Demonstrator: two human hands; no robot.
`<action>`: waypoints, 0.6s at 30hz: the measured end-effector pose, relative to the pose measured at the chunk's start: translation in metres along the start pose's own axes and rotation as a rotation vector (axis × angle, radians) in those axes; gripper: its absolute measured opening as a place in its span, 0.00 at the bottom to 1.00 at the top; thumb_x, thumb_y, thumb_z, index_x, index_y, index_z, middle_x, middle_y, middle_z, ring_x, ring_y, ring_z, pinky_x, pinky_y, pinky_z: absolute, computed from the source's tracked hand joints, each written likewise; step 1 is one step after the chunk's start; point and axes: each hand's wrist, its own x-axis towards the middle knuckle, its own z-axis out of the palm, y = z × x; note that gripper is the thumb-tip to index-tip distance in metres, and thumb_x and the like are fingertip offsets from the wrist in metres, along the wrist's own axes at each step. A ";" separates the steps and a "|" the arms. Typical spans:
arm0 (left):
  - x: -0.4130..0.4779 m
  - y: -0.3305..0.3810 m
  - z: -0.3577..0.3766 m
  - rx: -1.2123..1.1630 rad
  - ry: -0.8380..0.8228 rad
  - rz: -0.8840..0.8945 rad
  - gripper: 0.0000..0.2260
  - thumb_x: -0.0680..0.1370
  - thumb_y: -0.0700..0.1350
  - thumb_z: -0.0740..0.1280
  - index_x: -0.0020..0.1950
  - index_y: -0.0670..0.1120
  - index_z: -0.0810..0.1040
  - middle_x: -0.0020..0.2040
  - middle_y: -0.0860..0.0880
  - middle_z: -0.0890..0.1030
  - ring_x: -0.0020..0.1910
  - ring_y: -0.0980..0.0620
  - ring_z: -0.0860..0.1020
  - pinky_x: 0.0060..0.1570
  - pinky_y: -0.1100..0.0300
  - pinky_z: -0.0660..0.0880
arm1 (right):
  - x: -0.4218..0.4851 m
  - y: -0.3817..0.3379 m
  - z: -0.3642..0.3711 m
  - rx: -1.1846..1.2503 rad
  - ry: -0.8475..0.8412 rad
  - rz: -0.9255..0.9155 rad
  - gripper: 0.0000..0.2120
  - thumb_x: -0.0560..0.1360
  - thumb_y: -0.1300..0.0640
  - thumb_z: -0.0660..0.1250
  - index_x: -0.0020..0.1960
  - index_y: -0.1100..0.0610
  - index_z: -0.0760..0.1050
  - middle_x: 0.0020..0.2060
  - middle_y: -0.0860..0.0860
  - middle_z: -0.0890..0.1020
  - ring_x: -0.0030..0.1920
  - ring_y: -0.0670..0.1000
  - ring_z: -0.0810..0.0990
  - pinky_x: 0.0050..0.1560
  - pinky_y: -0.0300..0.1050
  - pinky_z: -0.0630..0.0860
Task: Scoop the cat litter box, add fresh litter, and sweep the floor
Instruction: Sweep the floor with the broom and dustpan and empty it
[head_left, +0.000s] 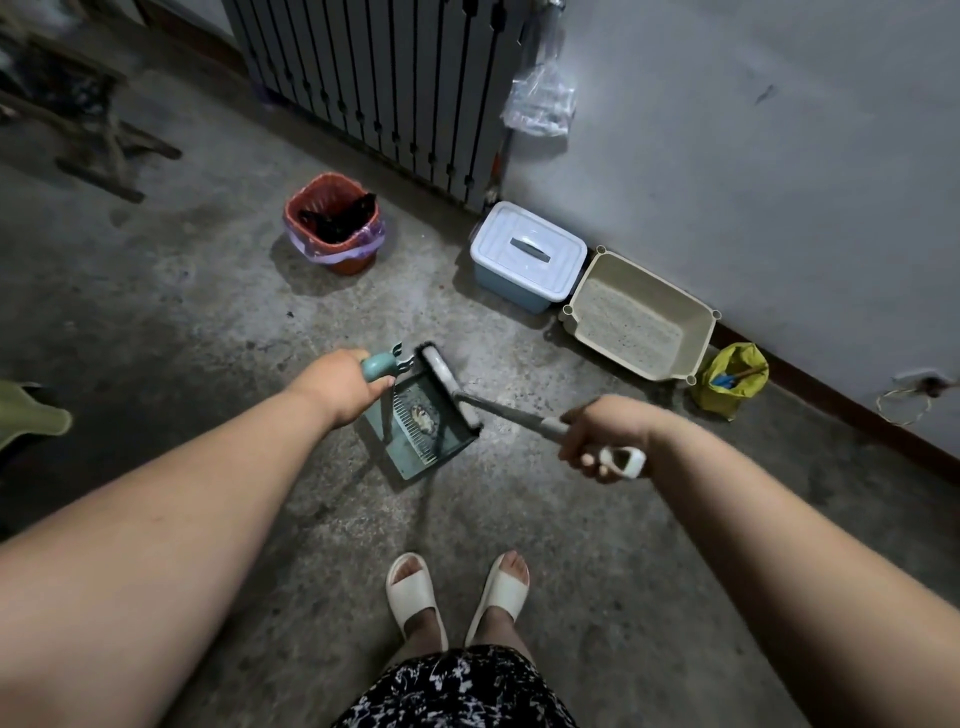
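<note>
Slippers (413, 590) face the dustpan (415, 447); left hand (337, 387) grips its handle, right hand (602, 436) grips the broom (451, 387) resting on it.

Debris (425, 417) in the dustpan (411, 464) is too blurred to identify

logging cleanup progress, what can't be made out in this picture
Head view, blue box: shut lid hides contents.
Head view, red bin: inside too dark.
Head view, yellow bag: folds hide most contents.
Head view, clump in dustpan: too small to identify.
Head view, broom grip: right hand covers most.
</note>
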 end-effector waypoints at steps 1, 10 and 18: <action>-0.001 0.001 0.000 0.000 -0.002 0.003 0.17 0.78 0.53 0.64 0.58 0.41 0.76 0.54 0.40 0.80 0.52 0.41 0.77 0.49 0.58 0.70 | -0.005 0.000 -0.011 0.007 0.003 -0.007 0.22 0.73 0.71 0.61 0.67 0.67 0.67 0.25 0.57 0.69 0.18 0.48 0.67 0.19 0.33 0.65; -0.013 -0.004 -0.004 -0.087 -0.030 -0.022 0.19 0.75 0.58 0.65 0.56 0.43 0.78 0.51 0.43 0.81 0.50 0.43 0.78 0.44 0.61 0.68 | 0.032 -0.020 0.028 -0.255 0.151 -0.026 0.08 0.76 0.70 0.58 0.38 0.65 0.68 0.23 0.60 0.73 0.14 0.51 0.71 0.21 0.36 0.70; -0.030 -0.018 -0.011 -0.027 -0.063 -0.065 0.19 0.75 0.56 0.66 0.55 0.43 0.79 0.51 0.42 0.82 0.51 0.43 0.78 0.48 0.59 0.70 | 0.085 -0.017 0.062 -0.298 0.096 -0.101 0.04 0.74 0.68 0.63 0.44 0.62 0.76 0.26 0.51 0.77 0.34 0.51 0.73 0.52 0.48 0.77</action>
